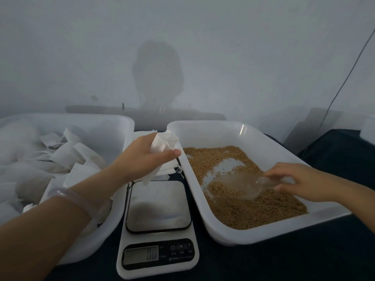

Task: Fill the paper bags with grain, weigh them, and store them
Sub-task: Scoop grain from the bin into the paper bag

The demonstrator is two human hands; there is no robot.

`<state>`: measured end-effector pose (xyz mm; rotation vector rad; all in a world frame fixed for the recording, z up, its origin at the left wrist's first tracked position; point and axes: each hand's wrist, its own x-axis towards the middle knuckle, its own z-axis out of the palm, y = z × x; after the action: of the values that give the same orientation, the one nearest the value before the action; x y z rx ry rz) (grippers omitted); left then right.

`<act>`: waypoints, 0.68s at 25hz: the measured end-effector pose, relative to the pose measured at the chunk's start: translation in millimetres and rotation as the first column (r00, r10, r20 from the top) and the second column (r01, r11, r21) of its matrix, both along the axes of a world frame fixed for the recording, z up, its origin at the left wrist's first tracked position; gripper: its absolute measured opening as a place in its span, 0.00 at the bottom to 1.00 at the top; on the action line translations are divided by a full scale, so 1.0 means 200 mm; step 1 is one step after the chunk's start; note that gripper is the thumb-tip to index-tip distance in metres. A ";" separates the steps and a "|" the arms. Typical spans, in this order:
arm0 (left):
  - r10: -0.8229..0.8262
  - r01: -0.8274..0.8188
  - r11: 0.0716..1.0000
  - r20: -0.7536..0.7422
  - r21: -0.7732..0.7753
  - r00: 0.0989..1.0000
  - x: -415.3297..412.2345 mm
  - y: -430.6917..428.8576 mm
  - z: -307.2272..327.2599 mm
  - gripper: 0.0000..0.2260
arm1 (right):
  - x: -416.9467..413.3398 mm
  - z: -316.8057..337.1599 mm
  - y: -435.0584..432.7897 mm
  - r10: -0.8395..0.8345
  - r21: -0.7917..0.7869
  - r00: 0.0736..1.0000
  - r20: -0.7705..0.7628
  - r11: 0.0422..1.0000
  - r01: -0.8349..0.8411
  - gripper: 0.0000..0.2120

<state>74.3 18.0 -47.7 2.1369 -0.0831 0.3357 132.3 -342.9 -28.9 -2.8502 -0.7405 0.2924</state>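
Observation:
My left hand (142,157) grips a small white paper bag (162,141) above the gap between the two tubs, its open mouth turned toward the right tub. My right hand (298,180) holds the handle of a clear plastic scoop (243,185) that lies in the brown grain (253,207) inside the right white tub (205,130). The left white tub (113,201) holds several white bags (67,155). A white digital scale (158,203) stands between the tubs with nothing on its platform, and its display reads zero.
A stack of flat white bags (166,169) lies behind the scale. Everything stands on a dark table (304,260) against a pale wall. A thin cable (345,82) runs down the wall at the right, and a white object (368,128) sits at the far right edge.

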 end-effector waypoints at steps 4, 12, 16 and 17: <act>0.026 -0.028 0.991 0.016 0.133 1.000 0.00 -0.08 0.06 0.18 | 0.00 -0.03 -0.02 -0.039 -0.044 0.975 0.218 0.998 0.050 0.18; -0.041 0.046 0.975 -0.029 0.216 0.999 -0.01 -0.21 0.09 0.18 | -0.04 -0.04 0.00 -0.120 0.055 0.974 0.195 0.992 0.111 0.19; -0.068 0.066 0.982 0.004 0.174 0.998 0.02 -0.28 0.11 0.17 | -0.05 0.02 -0.05 -0.154 0.173 0.974 0.165 0.977 0.125 0.18; -0.079 0.076 0.986 0.014 0.150 0.997 0.03 -0.30 0.12 0.17 | -0.06 0.06 -0.06 -0.147 0.223 0.976 0.161 0.969 0.109 0.17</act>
<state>79.6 -41.4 -24.2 2.2719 -0.2081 0.3143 121.2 -355.6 -17.4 -2.7255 -0.5738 -0.0578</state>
